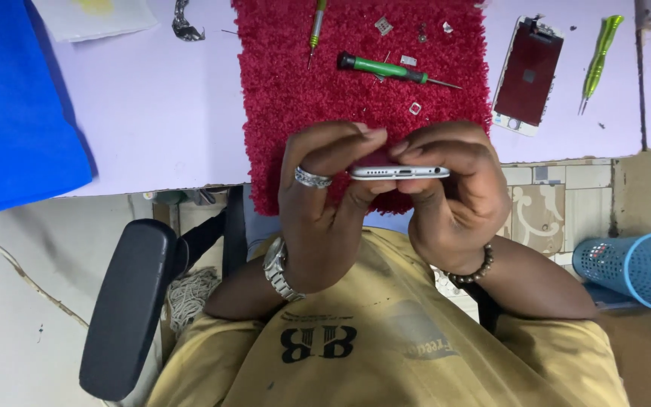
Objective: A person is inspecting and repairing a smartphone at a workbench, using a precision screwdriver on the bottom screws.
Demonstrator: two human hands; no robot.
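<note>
I see a red shaggy mat [295,83] on the pale desk [160,113]. My left hand [322,207] and right hand [453,192] both clamp the slim silver phone body [399,172], edge-on above the mat's near edge. I judge it mid-disassembly; next calls for a steady grip and the green-handled screwdriver [386,69].

Bright, even light; soft shadows; sharp focus.

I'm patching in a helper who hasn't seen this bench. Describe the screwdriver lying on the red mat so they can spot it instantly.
Find the red shaggy mat in the middle of the pale table. Just above the two hands holding a phone body lies the green-handled screwdriver, flat, with a black cap at its left and its tip pointing right. Its neighbour, the thinner yellow-green driver, lies nearly vertical.
</note>
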